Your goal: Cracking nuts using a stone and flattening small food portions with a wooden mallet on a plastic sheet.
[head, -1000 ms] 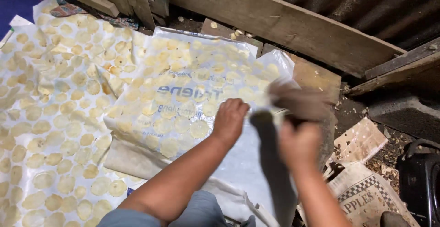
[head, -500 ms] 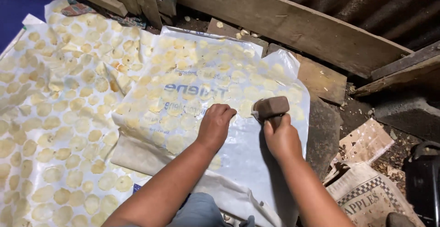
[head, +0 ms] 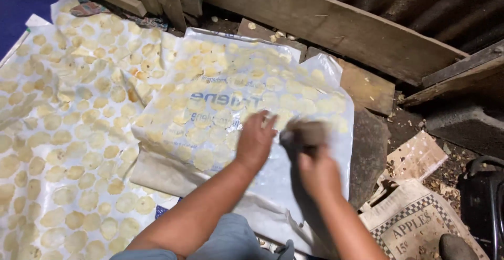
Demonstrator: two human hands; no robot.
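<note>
**Head view: your hands over a plastic sheet of pale round slices**

Your left hand (head: 255,140) lies flat on the clear plastic sheet (head: 320,76), its fingers (head: 269,121) together and pressed on it. Your right hand (head: 316,172) clamps a small brown block (head: 308,133), blurred, just beside the left. Pale yellow slices (head: 202,158) cover the sheet in rows, over blue lettering. A second slice-covered white sheet (head: 63,134) lies to the left. At lower right a beige sack (head: 415,228) with a checkered band lies on the ground.
</note>
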